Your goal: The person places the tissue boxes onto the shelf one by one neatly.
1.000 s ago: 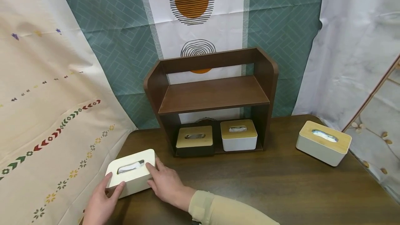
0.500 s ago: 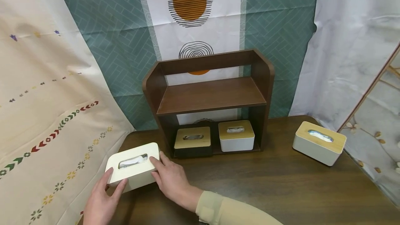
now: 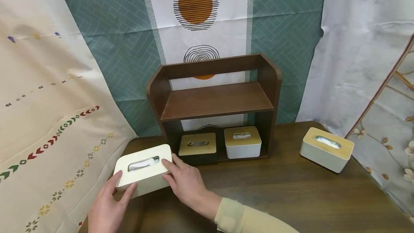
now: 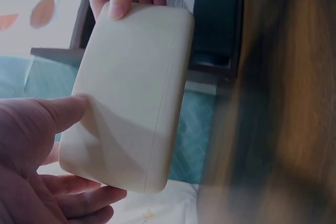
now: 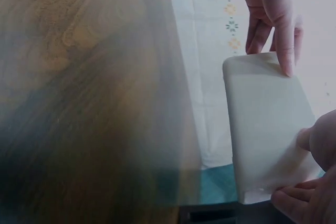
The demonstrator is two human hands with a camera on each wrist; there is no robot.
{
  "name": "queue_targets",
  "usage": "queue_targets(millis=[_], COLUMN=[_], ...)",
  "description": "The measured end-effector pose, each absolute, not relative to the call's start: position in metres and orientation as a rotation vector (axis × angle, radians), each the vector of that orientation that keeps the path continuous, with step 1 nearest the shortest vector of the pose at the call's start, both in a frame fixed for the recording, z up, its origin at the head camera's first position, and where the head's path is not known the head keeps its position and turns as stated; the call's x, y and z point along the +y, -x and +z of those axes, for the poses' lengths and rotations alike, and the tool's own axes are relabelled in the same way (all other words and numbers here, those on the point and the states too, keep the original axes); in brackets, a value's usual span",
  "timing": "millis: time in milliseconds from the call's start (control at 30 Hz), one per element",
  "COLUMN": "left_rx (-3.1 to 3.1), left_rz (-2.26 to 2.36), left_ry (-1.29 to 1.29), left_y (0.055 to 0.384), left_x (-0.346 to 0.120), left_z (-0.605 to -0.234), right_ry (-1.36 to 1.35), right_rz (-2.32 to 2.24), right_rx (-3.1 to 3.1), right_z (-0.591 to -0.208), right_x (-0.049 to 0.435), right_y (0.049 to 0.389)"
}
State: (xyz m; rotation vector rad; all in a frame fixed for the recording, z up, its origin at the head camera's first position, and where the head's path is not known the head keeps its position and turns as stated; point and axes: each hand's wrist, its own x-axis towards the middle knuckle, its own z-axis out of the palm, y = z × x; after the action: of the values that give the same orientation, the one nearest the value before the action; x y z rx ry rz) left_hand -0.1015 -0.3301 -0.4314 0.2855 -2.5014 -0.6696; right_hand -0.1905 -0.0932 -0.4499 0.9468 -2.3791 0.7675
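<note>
A cream tissue box [image 3: 152,182] with an oval slot in its lid, tissue showing inside, is held between both hands above the table's left part. My left hand [image 3: 108,204] grips its left end, thumb on the front side and fingers at the far edge. On the right end, my right hand [image 3: 187,184] holds it with a finger on the lid and the thumb at the front side. Both wrist views show the box's plain front side [image 4: 126,93], with a thumb of each hand pressed on it.
A dark brown two-tier shelf [image 3: 216,98] stands at the back. Its lower tier holds a black tissue box [image 3: 198,148] and a white one [image 3: 242,143], both wood-lidded. Another wood-lidded tissue box [image 3: 326,150] sits on the table [image 3: 258,197] at right. Curtains hang behind.
Both hands have lifted the cream tissue box and carried it rightward, closer to the shelf. The whole head view has shifted slightly. The other boxes stay in place.
</note>
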Motion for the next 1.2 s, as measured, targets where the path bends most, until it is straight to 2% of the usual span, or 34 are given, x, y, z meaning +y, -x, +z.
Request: queue_targets(millis=[1200], left_rx=[-2.195], left_rz=[-0.597], left_ry=[0.075], left_y=[0.099], left_x=[-0.239], left_z=[-0.375], right_ry=[-0.835], right_rz=[0.776], right_rx=[-2.073], right_z=[-0.385], right_x=[0.020], right_y=[0.163])
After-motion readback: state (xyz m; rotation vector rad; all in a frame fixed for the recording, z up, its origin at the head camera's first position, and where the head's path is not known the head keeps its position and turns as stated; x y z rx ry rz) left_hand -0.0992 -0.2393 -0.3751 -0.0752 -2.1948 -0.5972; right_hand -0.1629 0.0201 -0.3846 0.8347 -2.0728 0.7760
